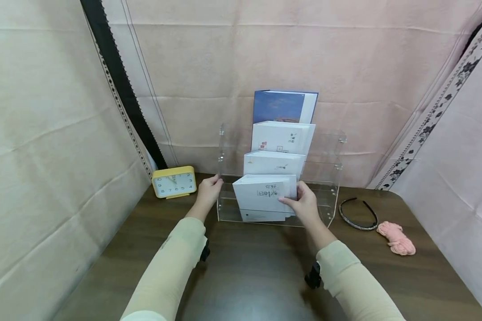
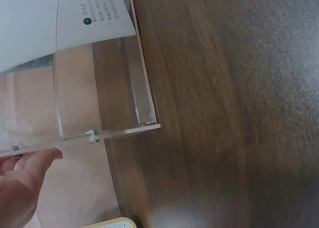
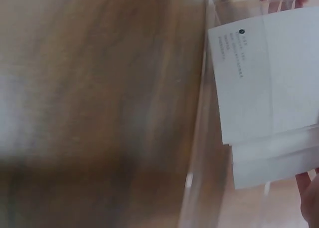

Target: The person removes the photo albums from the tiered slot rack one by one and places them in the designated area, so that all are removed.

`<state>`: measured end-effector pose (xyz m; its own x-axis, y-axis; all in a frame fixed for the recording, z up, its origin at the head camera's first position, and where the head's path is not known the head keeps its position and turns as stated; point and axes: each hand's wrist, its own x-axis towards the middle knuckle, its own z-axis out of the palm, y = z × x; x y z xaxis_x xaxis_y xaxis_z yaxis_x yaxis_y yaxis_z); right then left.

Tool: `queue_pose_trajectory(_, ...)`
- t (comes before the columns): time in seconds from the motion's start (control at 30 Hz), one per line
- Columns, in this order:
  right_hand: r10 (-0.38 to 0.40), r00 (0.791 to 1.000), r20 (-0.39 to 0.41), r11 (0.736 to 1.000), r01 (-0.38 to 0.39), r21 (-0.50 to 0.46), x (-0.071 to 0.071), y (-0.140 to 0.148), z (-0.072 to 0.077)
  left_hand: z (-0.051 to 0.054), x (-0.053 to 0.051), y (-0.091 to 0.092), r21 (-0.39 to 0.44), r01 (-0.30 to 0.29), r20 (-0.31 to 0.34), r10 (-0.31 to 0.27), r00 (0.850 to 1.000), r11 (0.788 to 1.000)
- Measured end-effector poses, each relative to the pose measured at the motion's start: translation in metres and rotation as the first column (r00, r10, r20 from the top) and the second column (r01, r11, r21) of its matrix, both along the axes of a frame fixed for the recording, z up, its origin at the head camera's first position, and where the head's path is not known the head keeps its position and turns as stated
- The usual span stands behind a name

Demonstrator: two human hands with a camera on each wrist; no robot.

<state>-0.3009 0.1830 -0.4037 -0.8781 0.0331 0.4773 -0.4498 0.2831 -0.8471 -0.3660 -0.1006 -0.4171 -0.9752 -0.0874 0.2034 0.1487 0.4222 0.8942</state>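
A clear acrylic rack (image 1: pixel 332 196) stands on the table and holds several books in stepped tiers. My left hand (image 1: pixel 209 189) touches the outside of its left side panel; the left wrist view shows the fingers (image 2: pixel 37 163) against that panel. At the front tier, my right hand (image 1: pixel 305 204) pinches the right edge of a white book (image 1: pixel 259 192), thumb on the cover. Its lower part sits behind the clear front lip. Behind it rise another white book (image 1: pixel 271 164), a third white one (image 1: pixel 279 137) and a taller blue-covered book (image 1: pixel 279 106).
A yellow clock (image 1: pixel 174 182) stands left of the rack. To the right lie a dark headband (image 1: pixel 355 226) and a bundle of pink yarn (image 1: pixel 397 238). Pale cloth curtains (image 1: pixel 193 67) enclose the brown table (image 1: pixel 241 267) at the back and sides.
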Motion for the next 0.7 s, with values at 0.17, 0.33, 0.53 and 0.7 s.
queue_pose_trajectory(0.17, 0.042, 0.999, -0.018, 0.999, -0.043, -0.034, -0.005, -0.011, 0.015, 0.002, -0.001, 0.002, -0.02, 0.013, 0.019, -0.013, 1.0, 1.0)
queue_pose_trajectory(0.33, 0.056, 0.998, -0.036, 0.996, -0.058, -0.065, -0.007, -0.017, 0.026, 0.004, -0.002, 0.006, -0.02, 0.035, 0.043, -0.034, 0.998, 0.999)
queue_pose_trajectory(0.53, 0.069, 0.996, -0.052, 0.987, -0.075, -0.143, -0.005, -0.015, 0.048, 0.002, -0.002, 0.004, -0.013, 0.048, 0.043, -0.047, 0.998, 0.999)
queue_pose_trajectory(0.7, 0.012, 0.998, -0.069, 0.956, -0.032, -0.29, 0.003, 0.012, 0.08, 0.001, -0.001, -0.003, -0.003, 0.052, 0.061, -0.051, 0.997, 0.999)
